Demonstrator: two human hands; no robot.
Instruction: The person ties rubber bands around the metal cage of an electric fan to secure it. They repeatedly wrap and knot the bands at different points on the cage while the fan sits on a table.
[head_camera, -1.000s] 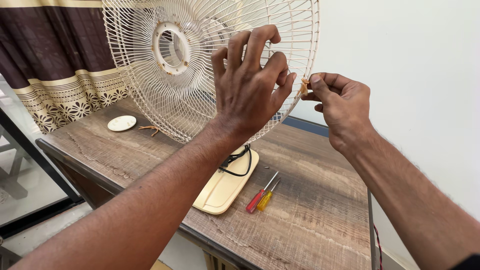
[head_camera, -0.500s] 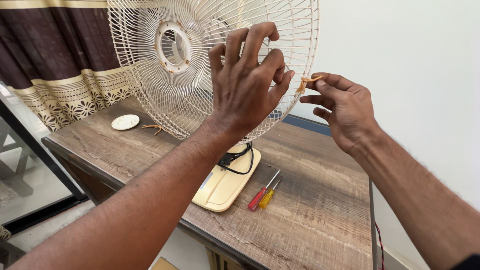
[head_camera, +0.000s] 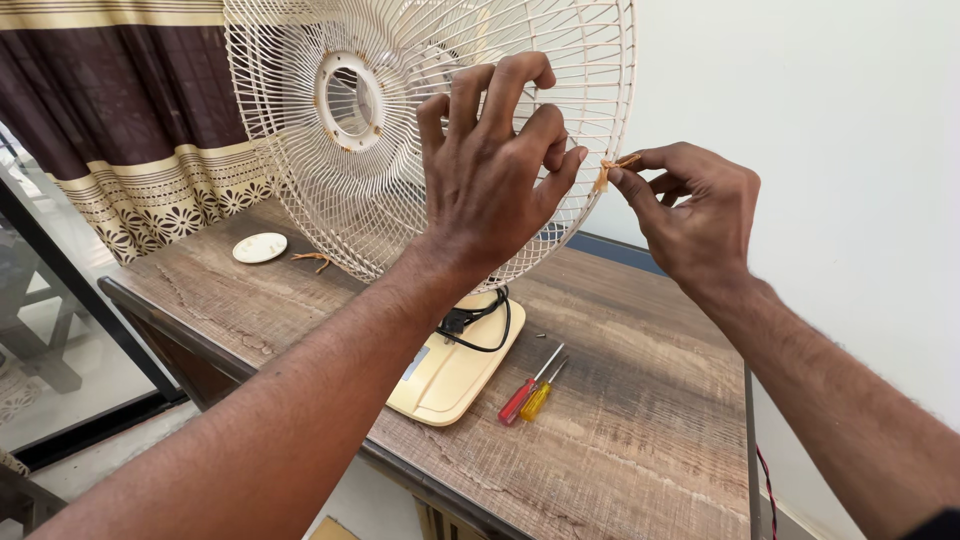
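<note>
One fan (head_camera: 400, 120), two screwdrivers (head_camera: 530, 392), one white disc (head_camera: 259, 247), two hands (head_camera: 495, 190)

- The right hand (head_camera: 690, 215) now sits a little clear of the fan guard (head_camera: 420, 130) rim, its pinched orange clip (head_camera: 612, 170) drawn just off the wire.
- The left hand (head_camera: 495, 175) spreads slightly wider across the grille.

We see a wood-grain table (head_camera: 650, 420) against a plain white wall (head_camera: 840, 120), a dark brown curtain (head_camera: 110, 100) with a cream patterned border at the left, and pale floor (head_camera: 60, 400) below it in daylight.
</note>
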